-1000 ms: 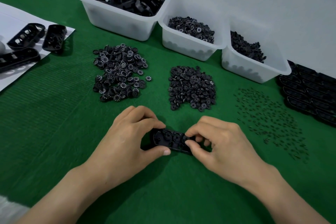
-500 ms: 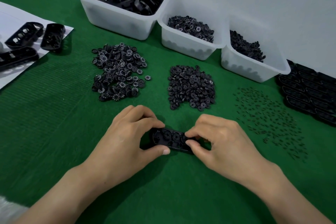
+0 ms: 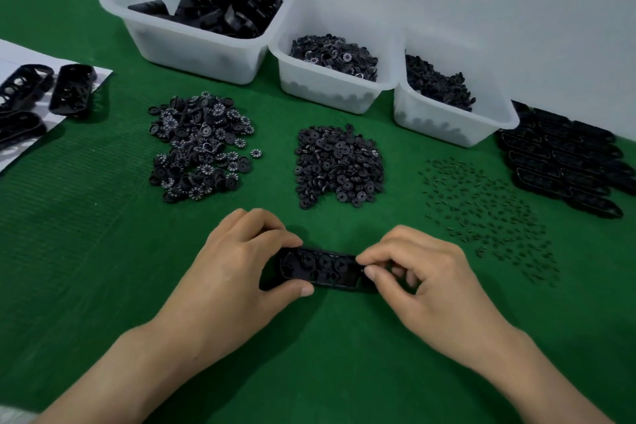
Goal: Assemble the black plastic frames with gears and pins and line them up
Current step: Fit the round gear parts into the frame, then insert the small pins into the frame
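A black plastic frame with several gears seated in it lies on the green mat in front of me. My left hand grips its left end between thumb and curled fingers. My right hand pinches the frame's right end with thumb and forefinger; whether a pin is between those fingertips cannot be made out. Beyond the frame lie a pile of numbered gears, a pile of plain gears and scattered small pins.
Three white bins stand at the back: empty frames, numbered gears, dark gears. Finished frames are lined up at the right edge. More frames lie on white paper at the far left.
Both hands stay on the frame; only the right fingertips shift slightly at its right end.
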